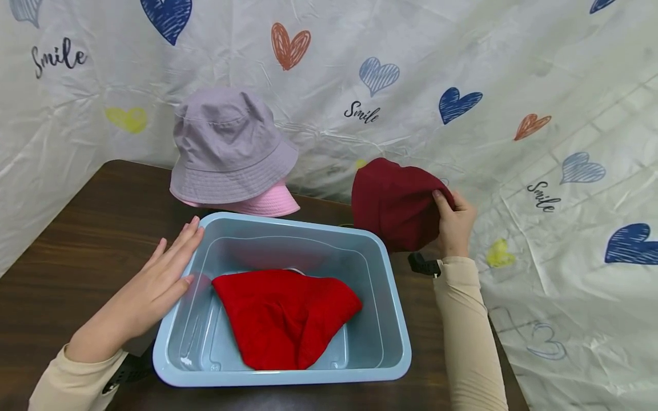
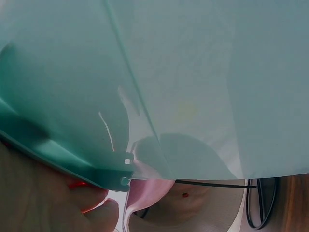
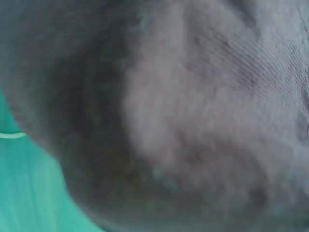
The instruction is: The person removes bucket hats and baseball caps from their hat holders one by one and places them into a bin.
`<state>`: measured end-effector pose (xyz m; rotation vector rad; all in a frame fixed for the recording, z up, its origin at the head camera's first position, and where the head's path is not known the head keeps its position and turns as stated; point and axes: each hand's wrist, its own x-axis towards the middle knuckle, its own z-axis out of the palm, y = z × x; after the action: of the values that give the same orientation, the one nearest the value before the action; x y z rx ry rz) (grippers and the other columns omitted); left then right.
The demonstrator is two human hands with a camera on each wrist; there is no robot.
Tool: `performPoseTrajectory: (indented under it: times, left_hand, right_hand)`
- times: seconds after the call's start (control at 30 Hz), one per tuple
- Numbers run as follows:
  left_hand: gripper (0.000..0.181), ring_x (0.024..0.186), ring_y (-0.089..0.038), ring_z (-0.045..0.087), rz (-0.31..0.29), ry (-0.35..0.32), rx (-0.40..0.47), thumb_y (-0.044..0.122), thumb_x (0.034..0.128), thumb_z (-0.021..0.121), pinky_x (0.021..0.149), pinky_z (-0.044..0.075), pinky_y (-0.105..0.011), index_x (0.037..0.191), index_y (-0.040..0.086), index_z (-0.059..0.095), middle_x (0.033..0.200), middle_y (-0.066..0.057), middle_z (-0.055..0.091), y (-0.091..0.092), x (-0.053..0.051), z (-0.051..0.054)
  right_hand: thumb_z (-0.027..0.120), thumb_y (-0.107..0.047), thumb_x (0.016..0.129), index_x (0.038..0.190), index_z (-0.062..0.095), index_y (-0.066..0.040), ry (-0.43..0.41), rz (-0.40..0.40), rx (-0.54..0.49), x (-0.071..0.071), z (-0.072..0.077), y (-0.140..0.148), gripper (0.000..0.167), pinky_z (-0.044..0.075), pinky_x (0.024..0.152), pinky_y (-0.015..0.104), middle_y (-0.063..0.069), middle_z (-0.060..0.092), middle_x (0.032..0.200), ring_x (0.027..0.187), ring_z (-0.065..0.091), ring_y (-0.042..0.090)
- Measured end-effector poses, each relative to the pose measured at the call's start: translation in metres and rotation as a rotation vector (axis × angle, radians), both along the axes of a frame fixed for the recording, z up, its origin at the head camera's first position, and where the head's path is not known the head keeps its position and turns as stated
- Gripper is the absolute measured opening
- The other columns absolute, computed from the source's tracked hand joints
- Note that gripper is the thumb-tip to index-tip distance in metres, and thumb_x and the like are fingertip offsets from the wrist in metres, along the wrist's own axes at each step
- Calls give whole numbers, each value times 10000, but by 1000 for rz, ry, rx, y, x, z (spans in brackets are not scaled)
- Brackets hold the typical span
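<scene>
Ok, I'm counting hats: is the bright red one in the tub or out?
In: the bright red hat lies inside the blue tub, walls all around.

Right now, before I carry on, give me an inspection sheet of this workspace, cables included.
Surface: dark wood-grain table.
Job's things: light blue bin, with a bright red hat inside; dark red hat at the bin's far right corner; gray bucket hat over a pink hat, behind the bin.
Clutter: nothing identifiable seen.
Grip: left hand lies at the bin's left rim, fingers extended; right hand pinches the dark red hat's edge.
Cables: dark cable in the left wrist view; ends not traceable.
Surroundings: pale backdrop printed with hearts and "Smile".
</scene>
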<state>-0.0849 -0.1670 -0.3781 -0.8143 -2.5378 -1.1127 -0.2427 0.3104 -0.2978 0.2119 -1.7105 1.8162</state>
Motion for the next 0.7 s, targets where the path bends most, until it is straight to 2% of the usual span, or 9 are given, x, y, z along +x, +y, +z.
performPoseTrajectory:
  times: [0.23,0.37,0.57,0.7]
  left_hand:
    - [723,1441,-248,41,-2,0,8,87,892,514,1098,-17,-572,1515,72,147,1562,-157,116,0,1,0]
    - [720,1441,-248,42,-7,3,14,97,898,511,1100,-27,-565,1517,80,144,1574,-114,93,0,1,0]
    - [718,1441,-252,37,-4,-8,19,81,897,506,1098,-19,-573,1517,79,143,1579,-84,77,0,1,-1]
    - [719,1439,-271,41,-3,-13,25,73,893,502,1096,-18,-576,1516,75,143,1579,-86,76,0,1,-1]
  right_hand:
    - [651,19,856,669,679,3,-19,-33,-57,8,-21,5,190,440,591,208,11,611,693,669,532,128]
    - [638,18,866,672,679,-1,-20,-27,-73,14,-29,8,200,444,607,209,12,632,721,682,541,128]
    - [621,40,870,707,700,10,10,4,-114,20,-36,13,183,451,609,211,32,636,735,675,553,133]
    - [600,25,890,753,719,-16,-17,-14,-115,22,-34,12,187,456,609,212,25,646,733,663,566,122]
